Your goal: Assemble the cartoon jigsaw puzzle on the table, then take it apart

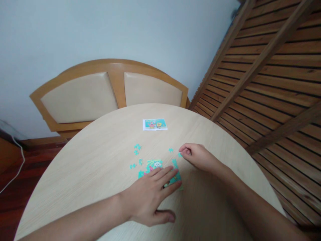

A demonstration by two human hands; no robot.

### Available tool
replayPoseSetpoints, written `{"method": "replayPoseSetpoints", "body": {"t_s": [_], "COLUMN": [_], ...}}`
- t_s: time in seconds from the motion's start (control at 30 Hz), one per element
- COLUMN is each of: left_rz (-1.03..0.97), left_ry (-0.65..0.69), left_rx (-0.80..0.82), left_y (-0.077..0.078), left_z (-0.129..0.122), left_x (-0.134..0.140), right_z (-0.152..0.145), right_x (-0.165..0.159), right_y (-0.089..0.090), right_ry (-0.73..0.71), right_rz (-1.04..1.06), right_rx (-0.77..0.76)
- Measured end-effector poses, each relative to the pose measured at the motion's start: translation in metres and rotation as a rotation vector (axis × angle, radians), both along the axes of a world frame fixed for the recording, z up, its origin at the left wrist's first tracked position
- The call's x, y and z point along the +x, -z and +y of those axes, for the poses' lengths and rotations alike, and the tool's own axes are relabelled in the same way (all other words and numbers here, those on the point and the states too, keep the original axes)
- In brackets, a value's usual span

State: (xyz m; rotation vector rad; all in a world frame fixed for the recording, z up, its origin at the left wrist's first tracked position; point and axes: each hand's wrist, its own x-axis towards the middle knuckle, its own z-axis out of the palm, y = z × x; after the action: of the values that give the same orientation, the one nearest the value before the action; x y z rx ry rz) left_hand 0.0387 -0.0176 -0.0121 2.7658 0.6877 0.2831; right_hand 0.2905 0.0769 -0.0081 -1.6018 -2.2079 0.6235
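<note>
Head camera view: the left hand (pixel 149 195) lies palm down with its fingers spread wide over a partly assembled jigsaw puzzle (pixel 157 164), whose far edge shows just beyond the knuckles and fingertips. The right hand (pixel 197 155) is curled narrow, with one loose piece (pixel 180 155) at its fingertips and another piece (pixel 171 150) just to the left of them; whether it grips anything cannot be told. More scattered pieces (pixel 137 147) lie beyond and to the left of the left hand, and a picture card (pixel 154 124) rests farther out, beyond both hands. If the left hand presses unevenly or drags sideways, the joined sections could come apart, since a gap seems to break the far edge near its fingertips. A careless sweep of the right hand could nudge the small pieces beside it out of line on the smooth-looking table (pixel 100 154). Much of the puzzle's middle and near side is hidden under the left hand, so its joins there cannot be judged; the printing on the loose pieces is too small to read, and both forearms run out of view.
</note>
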Motion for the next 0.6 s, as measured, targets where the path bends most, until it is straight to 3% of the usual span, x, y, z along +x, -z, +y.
{"method": "replayPoseSetpoints", "body": {"t_s": [0.13,0.33,0.6], "left_rz": [0.004,0.002,-0.082], "left_ry": [-0.045,-0.100,-0.078], "left_rx": [-0.003,-0.004,-0.010], "left_y": [0.004,0.006,0.014], "left_z": [-0.001,-0.004,0.005], "left_x": [0.006,0.015,0.020], "right_z": [-0.008,-0.019,-0.016], "right_x": [-0.007,-0.017,-0.016], "right_y": [-0.007,-0.010,-0.007], "right_ry": [-0.058,-0.142,-0.088], "right_rz": [-0.030,-0.068,-0.025], "right_rx": [0.060,0.025,-0.027]}}
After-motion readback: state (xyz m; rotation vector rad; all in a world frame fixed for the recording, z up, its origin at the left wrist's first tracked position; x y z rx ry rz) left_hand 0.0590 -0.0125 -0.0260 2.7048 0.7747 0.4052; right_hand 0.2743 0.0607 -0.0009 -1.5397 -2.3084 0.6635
